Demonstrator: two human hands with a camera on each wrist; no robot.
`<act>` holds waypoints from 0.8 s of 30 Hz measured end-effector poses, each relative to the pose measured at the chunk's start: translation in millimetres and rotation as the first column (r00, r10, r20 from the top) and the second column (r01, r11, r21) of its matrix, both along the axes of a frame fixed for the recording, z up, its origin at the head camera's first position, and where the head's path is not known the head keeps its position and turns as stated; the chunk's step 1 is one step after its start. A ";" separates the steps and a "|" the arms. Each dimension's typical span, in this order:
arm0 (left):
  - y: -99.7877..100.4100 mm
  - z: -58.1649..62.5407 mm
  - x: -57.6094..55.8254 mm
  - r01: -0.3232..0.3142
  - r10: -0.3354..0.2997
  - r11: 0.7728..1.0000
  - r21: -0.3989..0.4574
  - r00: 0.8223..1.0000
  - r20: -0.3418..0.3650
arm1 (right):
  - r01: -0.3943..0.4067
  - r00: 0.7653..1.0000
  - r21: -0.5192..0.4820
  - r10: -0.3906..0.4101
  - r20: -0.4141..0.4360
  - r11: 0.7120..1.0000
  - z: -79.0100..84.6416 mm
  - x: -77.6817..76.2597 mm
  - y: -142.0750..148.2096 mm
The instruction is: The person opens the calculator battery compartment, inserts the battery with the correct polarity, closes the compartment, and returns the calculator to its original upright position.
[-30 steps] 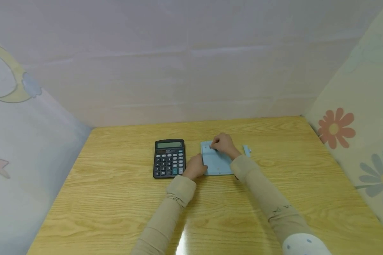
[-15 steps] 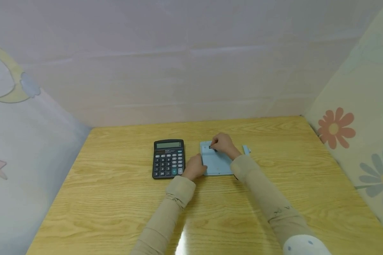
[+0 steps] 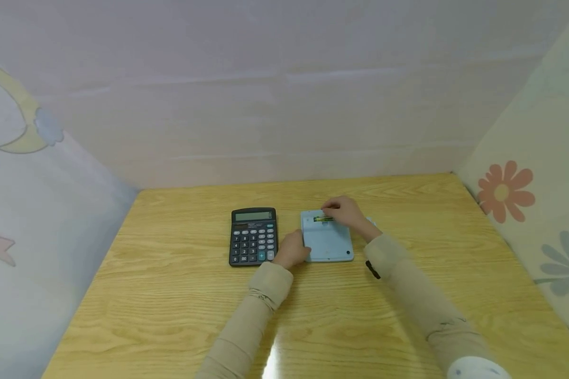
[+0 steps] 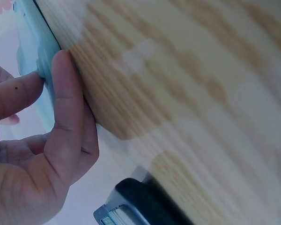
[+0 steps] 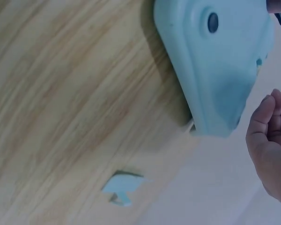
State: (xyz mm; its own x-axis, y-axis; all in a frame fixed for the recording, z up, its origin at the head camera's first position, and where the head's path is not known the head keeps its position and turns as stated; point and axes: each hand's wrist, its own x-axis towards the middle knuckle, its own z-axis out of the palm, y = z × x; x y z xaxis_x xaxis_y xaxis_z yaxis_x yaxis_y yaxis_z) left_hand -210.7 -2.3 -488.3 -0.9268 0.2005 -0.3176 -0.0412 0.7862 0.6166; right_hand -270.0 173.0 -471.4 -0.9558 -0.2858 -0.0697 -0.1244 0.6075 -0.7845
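Observation:
A light blue calculator (image 3: pixel 329 243) lies back side up on the table. In its slot near the far edge sits a yellow-green battery (image 3: pixel 321 219), partly covered by my right hand. My left hand (image 3: pixel 292 248) grips the calculator's left edge, the thumb (image 4: pixel 18 96) on its back and the fingers along its side. My right hand (image 3: pixel 345 211) is just over the slot; in the right wrist view its bent fingers (image 5: pixel 262 115) are apart from the calculator, with nothing visible in them. The small blue battery cover (image 5: pixel 122 185) lies right of the calculator.
A black calculator (image 3: pixel 253 237) lies face up, close to the left hand's outer side. The wooden table (image 3: pixel 180 310) meets a pale wall (image 3: pixel 284 126) behind and patterned side panels. A black strap (image 3: pixel 372 269) shows below the right sleeve.
My right hand has drawn back to the right from the slot, and the battery there has come into view. The left hand keeps its grip on the blue calculator's edge.

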 end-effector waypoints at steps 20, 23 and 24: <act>-0.3 -1.2 -1.1 -0.009 0.009 1.000 0.027 1.000 -0.017 | -0.061 0.998 -0.026 0.061 -0.004 0.998 20.8 9.3 49.1; 0.1 -2.1 -1.1 -0.009 0.010 1.000 0.023 1.000 -0.017 | -0.064 0.998 -0.001 0.064 -0.014 0.998 21.0 11.4 55.6; 0.2 -2.1 -1.0 -0.011 0.011 1.000 0.024 1.000 -0.015 | -0.066 0.998 0.005 0.066 -0.020 0.998 21.3 12.2 57.4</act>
State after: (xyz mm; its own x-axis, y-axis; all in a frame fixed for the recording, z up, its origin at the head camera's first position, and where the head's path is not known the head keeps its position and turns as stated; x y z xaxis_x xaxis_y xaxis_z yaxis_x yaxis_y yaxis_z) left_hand -211.7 -2.0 -490.4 -0.9337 0.1975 -0.2988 -0.0404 0.7708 0.6358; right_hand -257.8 230.4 -450.1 -0.9360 -0.3480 -0.0520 -0.1802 0.6009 -0.7788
